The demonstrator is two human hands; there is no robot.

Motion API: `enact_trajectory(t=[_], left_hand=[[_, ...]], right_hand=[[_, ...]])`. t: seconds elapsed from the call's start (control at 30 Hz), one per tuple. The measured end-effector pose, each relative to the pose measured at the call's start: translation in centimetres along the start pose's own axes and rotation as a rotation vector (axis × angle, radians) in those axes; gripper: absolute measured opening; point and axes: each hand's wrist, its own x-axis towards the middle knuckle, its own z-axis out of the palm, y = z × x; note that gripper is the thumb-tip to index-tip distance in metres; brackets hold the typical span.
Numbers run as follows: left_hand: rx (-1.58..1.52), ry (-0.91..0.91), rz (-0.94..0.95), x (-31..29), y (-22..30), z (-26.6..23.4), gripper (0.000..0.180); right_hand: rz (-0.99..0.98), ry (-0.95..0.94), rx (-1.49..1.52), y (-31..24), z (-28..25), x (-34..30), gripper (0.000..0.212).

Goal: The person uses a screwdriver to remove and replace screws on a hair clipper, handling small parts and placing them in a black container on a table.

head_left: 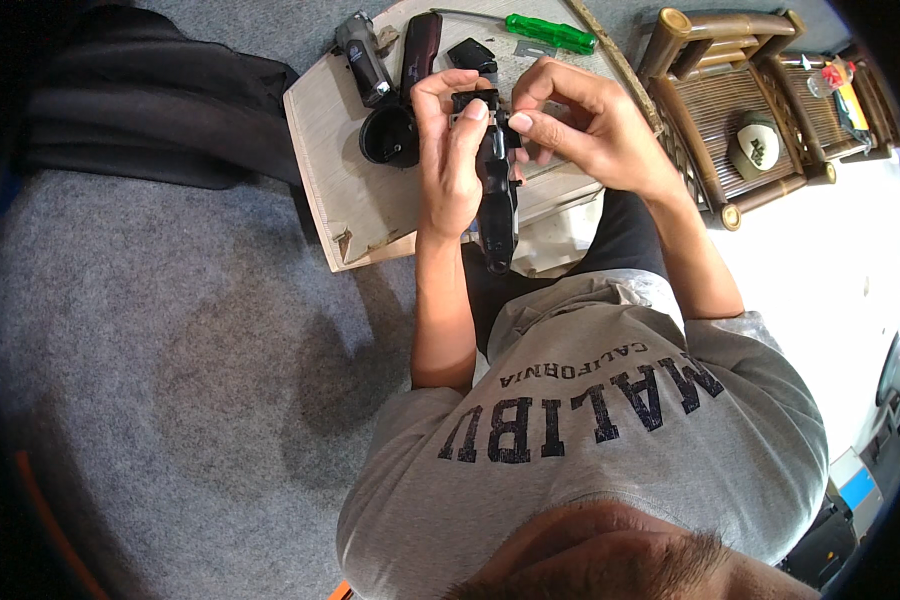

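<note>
A black hair clipper (498, 205), its head end upward in the view, is held over the near part of the small table. My left hand (450, 160) is closed round its upper part, with the thumb pressed on the front near the head. Close against the right side of the clipper is my right hand (590, 120), its fingers curled and its thumb and fingertips drawn together. Whatever may be between those fingertips is too small to make out. Just beyond the hands lies a small black part (472, 55), beside a dark maroon casing piece (421, 50).
On the wooden table (355, 210) are a grey and black clipper (365, 62), a round black cup (388, 136) and a green-handled screwdriver (550, 33). A bamboo chair (715, 110) at the right bears a cap (755, 146). Black cloth (170, 100) lies at the left.
</note>
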Motion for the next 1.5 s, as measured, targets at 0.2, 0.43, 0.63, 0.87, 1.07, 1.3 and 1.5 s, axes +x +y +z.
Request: enact_trajectory(t=[0.2,0.43,0.63,0.87,1.07,1.3,1.5], left_hand=[[-0.1,-0.066,-0.103,0.1,0.6,0.1,0.035],[-0.025,-0.112,-0.083,0.2,0.6,-0.1,0.033],[-0.094,-0.059,-0.08,0.3,1.1,0.0,0.029],[-0.203,-0.033,-0.104,0.3,1.1,-0.4,0.028],[-0.368,-0.004,-0.135,0.6,0.6,-1.0,0.029],[-0.361,0.012,-0.129,0.6,0.7,-0.9,0.028],[-0.293,-0.019,-0.11,0.6,0.6,-0.7,0.027]], right_hand=[[0.381,-0.322,0.455,-0.4,-1.6,1.5,0.02],[0.424,-0.278,0.425,-0.4,-1.7,1.8,0.022],[0.448,-0.272,0.354,-0.3,-1.2,2.0,0.031],[0.468,-0.216,0.134,-1.3,-0.7,1.7,0.033],[0.049,0.273,-0.374,-0.7,-1.6,2.5,0.026],[0.03,-0.176,-1.037,3.7,-5.6,7.8,0.03],[0.104,-0.239,-1.027,4.7,-5.7,8.5,0.033]])
